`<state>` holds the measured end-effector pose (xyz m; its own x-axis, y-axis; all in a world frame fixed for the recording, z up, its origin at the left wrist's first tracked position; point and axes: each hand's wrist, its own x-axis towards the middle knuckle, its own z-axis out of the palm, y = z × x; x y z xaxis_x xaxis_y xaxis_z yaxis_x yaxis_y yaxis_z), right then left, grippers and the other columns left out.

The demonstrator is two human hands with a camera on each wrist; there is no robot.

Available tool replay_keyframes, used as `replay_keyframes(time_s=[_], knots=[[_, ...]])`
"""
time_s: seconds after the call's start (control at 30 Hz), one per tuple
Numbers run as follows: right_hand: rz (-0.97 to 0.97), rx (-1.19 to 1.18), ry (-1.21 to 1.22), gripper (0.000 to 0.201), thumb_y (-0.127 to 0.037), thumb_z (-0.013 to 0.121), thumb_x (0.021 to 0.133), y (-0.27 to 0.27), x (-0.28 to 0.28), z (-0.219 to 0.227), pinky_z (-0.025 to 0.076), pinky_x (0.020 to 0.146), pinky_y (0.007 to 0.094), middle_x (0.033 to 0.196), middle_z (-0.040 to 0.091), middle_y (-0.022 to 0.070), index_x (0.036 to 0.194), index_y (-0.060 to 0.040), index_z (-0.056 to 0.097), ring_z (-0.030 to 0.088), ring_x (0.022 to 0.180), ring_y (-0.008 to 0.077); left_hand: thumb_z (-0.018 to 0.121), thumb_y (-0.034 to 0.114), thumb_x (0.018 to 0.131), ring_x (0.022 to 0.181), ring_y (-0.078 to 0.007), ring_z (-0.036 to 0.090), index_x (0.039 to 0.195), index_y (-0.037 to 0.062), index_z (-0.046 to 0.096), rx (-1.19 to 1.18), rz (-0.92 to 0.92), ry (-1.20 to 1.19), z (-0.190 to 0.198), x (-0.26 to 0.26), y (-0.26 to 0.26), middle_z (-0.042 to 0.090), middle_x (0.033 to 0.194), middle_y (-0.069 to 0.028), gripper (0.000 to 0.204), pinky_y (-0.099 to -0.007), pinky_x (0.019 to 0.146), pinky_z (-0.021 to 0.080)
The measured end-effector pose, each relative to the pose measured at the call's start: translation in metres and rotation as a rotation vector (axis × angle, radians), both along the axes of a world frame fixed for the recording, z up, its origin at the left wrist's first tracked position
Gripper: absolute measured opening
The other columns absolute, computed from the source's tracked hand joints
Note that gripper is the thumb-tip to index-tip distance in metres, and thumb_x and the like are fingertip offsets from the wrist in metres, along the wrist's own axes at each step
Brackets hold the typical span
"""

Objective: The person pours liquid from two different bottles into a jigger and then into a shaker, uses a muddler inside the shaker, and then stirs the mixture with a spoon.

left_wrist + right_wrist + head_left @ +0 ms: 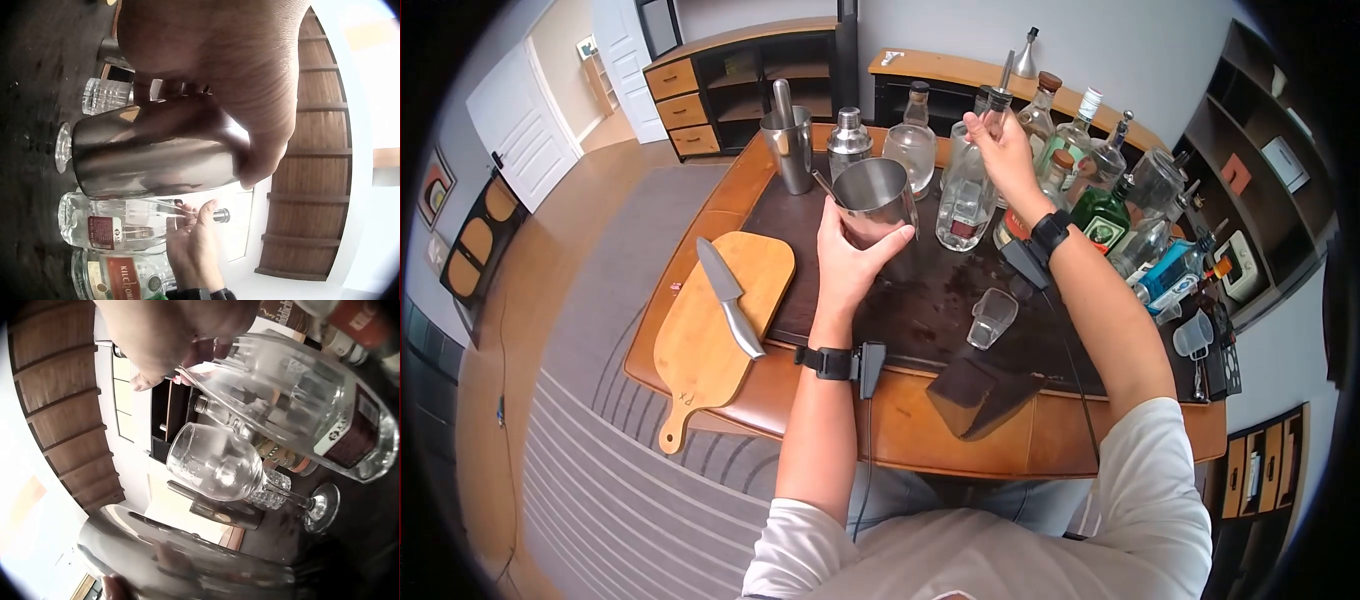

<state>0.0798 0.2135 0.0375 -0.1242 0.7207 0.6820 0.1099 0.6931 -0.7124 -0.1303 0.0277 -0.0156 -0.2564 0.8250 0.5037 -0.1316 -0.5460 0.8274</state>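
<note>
In the head view my left hand (850, 258) grips a metal shaker tin (875, 212) from below and the side, its open mouth upward. A thin metal piece (824, 183) juts out at the tin's left rim. My right hand (1005, 155) is wrapped around the neck of a clear glass bottle (963, 210) with a dark red label, standing just right of the tin. A metal pour spout (221, 215) tops this bottle in the left wrist view. Between tin and bottle, the right wrist view has a stemmed glass (215, 462).
Several liquor bottles (1100, 215) crowd the table's right side. Behind the tin stand a cobbler shaker (850, 138) and a tall metal tin (790, 150). A knife (728, 290) lies on a wooden cutting board (690, 350) at left. A small clear glass (992, 318) lies near the front.
</note>
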Motion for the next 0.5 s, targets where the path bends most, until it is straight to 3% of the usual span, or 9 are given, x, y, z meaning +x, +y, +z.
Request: replay_keyframes(time_s=[0.2,0.23,0.33,0.4,0.47,0.5], knots=[[-0.011,-0.103,-0.234,0.062,-0.042,0.085,0.094,-0.006,0.023,0.001,0.055,0.096,0.0343,0.120,0.068,0.0106,0.129,0.0001,0.055,0.065,0.109,0.0170,0.093,0.008,0.078,0.113,-0.0187,0.069,0.134,0.0008,0.055,0.010,0.001,0.065,-0.001,0.000,0.001,0.068,0.126,-0.0108,0.068,-0.0340,0.097,0.059],[-0.111,-0.160,-0.329,0.072,-0.037,0.085,0.094,-0.033,0.028,0.015,0.052,0.109,0.0378,0.135,0.064,0.0161,0.144,0.0009,0.049,0.064,0.126,0.0236,0.093,0.007,0.079,0.113,-0.0187,0.069,0.134,0.0008,0.054,0.013,0.003,0.075,-0.001,-0.001,0.001,0.068,0.127,-0.0109,0.068,-0.0337,0.097,0.059],[-0.048,-0.044,-0.301,0.067,-0.021,0.080,0.097,-0.060,0.068,0.000,0.048,0.116,0.0408,0.144,0.061,0.0187,0.150,-0.0011,0.046,0.057,0.140,0.0285,0.093,0.007,0.079,0.114,-0.0187,0.069,0.135,0.0008,0.055,0.023,0.015,0.103,-0.005,-0.003,0.004,0.068,0.127,-0.0103,0.068,-0.0337,0.097,0.059],[0.175,-0.168,-0.222,0.062,-0.005,0.071,0.097,-0.116,0.092,0.000,0.044,0.121,0.0440,0.148,0.059,0.0195,0.153,-0.0020,0.044,0.053,0.146,0.0316,0.093,0.007,0.080,0.114,-0.0186,0.069,0.135,0.0008,0.055,0.006,-0.016,0.075,-0.004,0.000,0.001,0.068,0.127,-0.0099,0.067,-0.0334,0.097,0.060],[0.219,-0.275,-0.276,0.067,0.002,0.065,0.094,-0.159,0.114,-0.023,0.043,0.122,0.0469,0.150,0.057,0.0202,0.156,-0.0027,0.041,0.053,0.146,0.0319,0.093,0.007,0.080,0.113,-0.0185,0.069,0.135,0.0008,0.055,0.004,-0.028,0.070,0.001,0.002,-0.001,0.068,0.127,-0.0096,0.067,-0.0331,0.097,0.060],[0.229,-0.329,-0.330,0.072,-0.001,0.071,0.093,-0.178,0.120,-0.033,0.042,0.122,0.0476,0.152,0.055,0.0207,0.158,-0.0027,0.038,0.051,0.147,0.0318,0.093,0.007,0.080,0.113,-0.0184,0.069,0.135,0.0008,0.055,0.008,-0.025,0.081,0.003,0.003,-0.003,0.068,0.127,-0.0096,0.067,-0.0329,0.097,0.060]])
